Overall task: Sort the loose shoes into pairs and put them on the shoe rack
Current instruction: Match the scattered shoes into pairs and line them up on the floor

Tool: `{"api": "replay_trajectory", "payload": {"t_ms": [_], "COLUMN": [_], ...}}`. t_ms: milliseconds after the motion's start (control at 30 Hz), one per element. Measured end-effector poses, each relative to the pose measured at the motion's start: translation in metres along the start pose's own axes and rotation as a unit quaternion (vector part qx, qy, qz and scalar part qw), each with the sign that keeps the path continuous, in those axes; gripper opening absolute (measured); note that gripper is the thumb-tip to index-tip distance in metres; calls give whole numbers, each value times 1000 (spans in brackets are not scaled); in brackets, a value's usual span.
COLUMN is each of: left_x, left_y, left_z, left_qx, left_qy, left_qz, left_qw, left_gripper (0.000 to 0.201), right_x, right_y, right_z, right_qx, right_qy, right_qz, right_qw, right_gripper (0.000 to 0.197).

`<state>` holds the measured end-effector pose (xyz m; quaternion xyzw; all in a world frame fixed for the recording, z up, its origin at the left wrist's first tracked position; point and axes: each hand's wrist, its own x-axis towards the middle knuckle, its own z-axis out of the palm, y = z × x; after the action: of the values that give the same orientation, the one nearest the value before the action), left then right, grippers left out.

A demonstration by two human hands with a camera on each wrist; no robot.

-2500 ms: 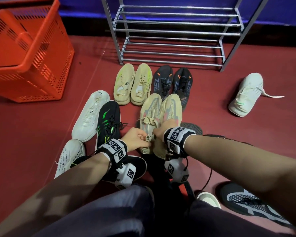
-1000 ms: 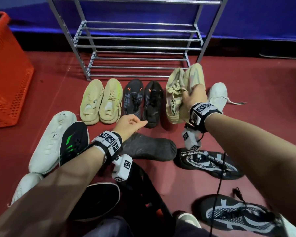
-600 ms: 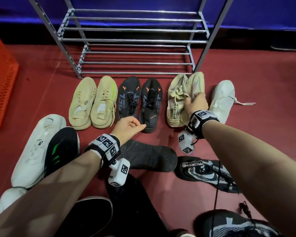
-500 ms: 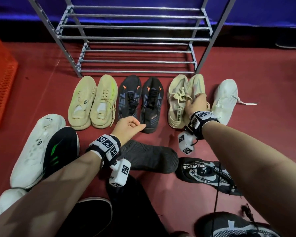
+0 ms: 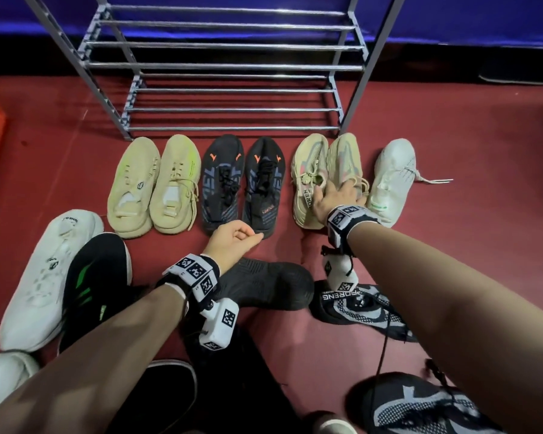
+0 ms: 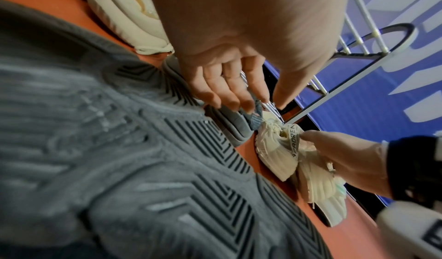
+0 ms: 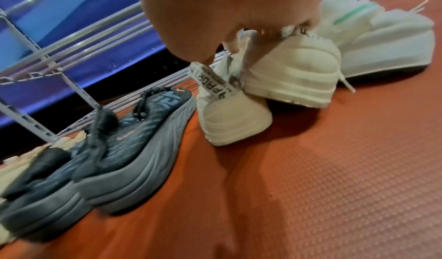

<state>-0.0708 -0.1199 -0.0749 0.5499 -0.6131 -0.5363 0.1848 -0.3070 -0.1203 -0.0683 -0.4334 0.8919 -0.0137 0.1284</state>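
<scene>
Red textured floor, with a metal shoe rack standing against a blue wall; all places below are given from this rack. Just in front of its lowest shelf lie three pairs in a row: a yellow pair, a black pair with orange marks and a beige pair. The beige pair, carried in the air a second ago, now rests on the floor beside the black pair. The right hand lies on its heels, fingers hooked at the collars and pull tabs. Judged from this, a third pair is matched; nothing is on the rack yet. The left hand hovers nearer the person, fingers loosely curled, holding nothing. A single white shoe lies just right of the beige pair. Further from the rack, unpaired black, white and patterned shoes are partly covered by the forearms or cut off by the frame edge. An orange shape at the far left is too cropped to identify.
</scene>
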Motion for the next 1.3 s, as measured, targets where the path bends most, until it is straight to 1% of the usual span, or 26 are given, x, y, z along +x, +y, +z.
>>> {"api": "replay_trajectory", "payload": {"t_ms": [67, 133, 267, 367, 433, 500, 567, 633, 733, 800, 867, 933, 967, 1033, 1133, 1233, 1300], "left_x": [-4, -7, -8, -11, -13, -14, -14, -15, -18, -19, -22, -24, -25, -28, -34, -41, -42], "left_y": [-1, -1, 3, 11, 16, 21, 26, 30, 36, 37, 38, 38, 38, 36, 31, 29, 28], "left_z": [-2, -4, -3, 6, 12, 18, 26, 35, 46, 53, 57, 60, 63, 69, 79, 84, 84], "left_qx": [13, 25, 34, 41, 58, 82, 116, 136, 151, 161, 172, 183, 187, 197, 227, 262, 269], "left_qy": [11, 19, 21, 14, 2, -4, 0, 4, -2, -10, -18, -27, -32, -42, -66, -78, -72], "left_qz": [13, 28, 28, 31, 35, 38, 39, 39, 42, 48, 50, 51, 51, 55, 67, 84, 90], "left_qw": [1000, 999, 999, 999, 998, 996, 993, 990, 988, 986, 984, 981, 980, 978, 969, 958, 956], "left_gripper": [15, 16, 13, 12, 11, 13, 16, 18, 20, 19, 13, 10, 11, 12, 11, 9, 9], "right_x": [-11, -22, -33, -43, -49, -53, -55, -57, -60, -63, -65, -70, -73, -80, -95, -107, -111], "right_y": [-7, -11, -15, -7, 1, 14, 27, 40, 56, 63, 69, 74, 77, 83, 92, 100, 102], "right_z": [-1, -7, -28, -38, -39, -41, -41, -40, -36, -33, -32, -32, -33, -34, -35, -39, -41], "right_qx": [31, 51, 33, 53, 72, 85, 92, 110, 120, 111, 101, 100, 97, 78, 37, 5, -35], "right_qy": [29, 67, 46, 40, 35, 32, 25, 9, -31, -46, -59, -75, -88, -135, -226, -327, -361], "right_qz": [16, 14, -17, -19, -19, -13, 8, 23, 20, 7, -15, -30, -35, -44, -72, -101, -125], "right_qw": [999, 996, 998, 998, 997, 996, 995, 994, 992, 993, 993, 992, 991, 987, 971, 940, 923], "right_gripper": [51, 47, 47, 47, 50, 53, 56, 55, 49, 46, 37, 32, 32, 33, 43, 62, 68]}}
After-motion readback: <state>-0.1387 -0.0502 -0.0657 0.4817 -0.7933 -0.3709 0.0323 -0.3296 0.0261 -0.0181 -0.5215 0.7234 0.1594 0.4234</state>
